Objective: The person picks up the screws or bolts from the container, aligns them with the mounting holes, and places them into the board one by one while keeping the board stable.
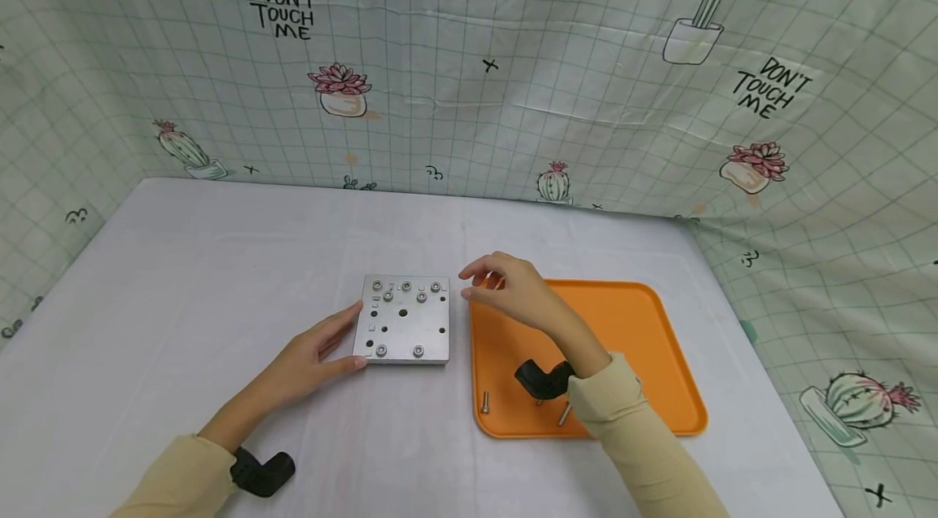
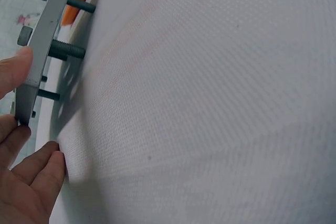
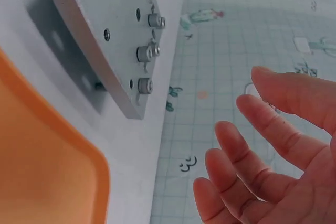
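Observation:
A square metal plate lies near the middle of the table, several socket head screws standing in its holes. Bare holes show between them. In the left wrist view, screw shanks stick out below the plate, which stands raised above the cloth. My left hand grips the plate's left side, thumb at the near corner and fingertips along the edge. To the right of the plate, my right hand hovers over the far left corner of the orange tray. Its fingers are loosely bent and apart, holding nothing.
Inside the tray, one loose screw lies near the left front corner; another screw shows beside my right sleeve, which covers part of the tray. White cloth covers the table. A printed curtain hangs behind.

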`<state>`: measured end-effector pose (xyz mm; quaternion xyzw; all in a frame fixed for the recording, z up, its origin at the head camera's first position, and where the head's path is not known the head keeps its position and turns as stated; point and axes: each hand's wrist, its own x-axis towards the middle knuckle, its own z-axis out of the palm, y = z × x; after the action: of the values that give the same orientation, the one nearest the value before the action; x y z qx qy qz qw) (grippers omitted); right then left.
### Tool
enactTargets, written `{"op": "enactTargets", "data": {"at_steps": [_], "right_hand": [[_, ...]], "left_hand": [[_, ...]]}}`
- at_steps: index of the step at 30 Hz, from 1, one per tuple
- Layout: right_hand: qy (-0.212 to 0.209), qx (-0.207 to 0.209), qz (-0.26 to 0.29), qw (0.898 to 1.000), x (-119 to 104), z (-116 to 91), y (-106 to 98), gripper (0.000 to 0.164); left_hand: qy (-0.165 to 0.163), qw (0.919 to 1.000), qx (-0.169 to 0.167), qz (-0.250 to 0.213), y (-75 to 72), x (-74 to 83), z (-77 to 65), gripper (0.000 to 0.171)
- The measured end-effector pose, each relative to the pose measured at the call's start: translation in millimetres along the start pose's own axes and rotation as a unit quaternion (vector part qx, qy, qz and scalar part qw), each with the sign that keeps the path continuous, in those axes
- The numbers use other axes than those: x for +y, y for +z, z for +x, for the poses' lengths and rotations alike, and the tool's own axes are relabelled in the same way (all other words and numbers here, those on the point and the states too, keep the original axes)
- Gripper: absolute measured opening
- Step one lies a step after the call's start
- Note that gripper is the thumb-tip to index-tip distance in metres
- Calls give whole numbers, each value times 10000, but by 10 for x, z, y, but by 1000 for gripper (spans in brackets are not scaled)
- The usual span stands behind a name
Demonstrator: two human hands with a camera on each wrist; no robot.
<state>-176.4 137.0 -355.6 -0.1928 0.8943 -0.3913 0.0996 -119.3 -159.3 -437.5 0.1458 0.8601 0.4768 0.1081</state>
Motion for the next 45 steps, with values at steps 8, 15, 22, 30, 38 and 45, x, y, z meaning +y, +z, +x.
{"op": "enactTargets", "data": {"at_steps": [8, 15, 22, 30, 38, 45], "right_hand": [[106, -91, 170, 9998, 130, -307, -63, 27], [269, 50, 157, 9995, 259, -568, -101, 30], [641, 195, 161, 9976, 409, -851, -107, 31], [1194, 416, 154, 9919, 530, -1133, -81, 30], [2023, 641, -232, 9769, 592, -1308, -9, 24], [2731, 625, -704, 9574, 626, -1396, 109, 22]], "left_hand": [[12, 10000, 13, 45, -5, 2, -4, 78], [-13, 10000, -16, -5, -17, 8, -10, 79], [-15, 10000, -33, -46, -20, 7, -7, 78], [-30, 10000, -50, -38, -18, -18, 11, 79], [1, 9999, -66, -77, -38, -6, 3, 78], [-13, 9999, -95, -138, -44, 22, -7, 78]]}}
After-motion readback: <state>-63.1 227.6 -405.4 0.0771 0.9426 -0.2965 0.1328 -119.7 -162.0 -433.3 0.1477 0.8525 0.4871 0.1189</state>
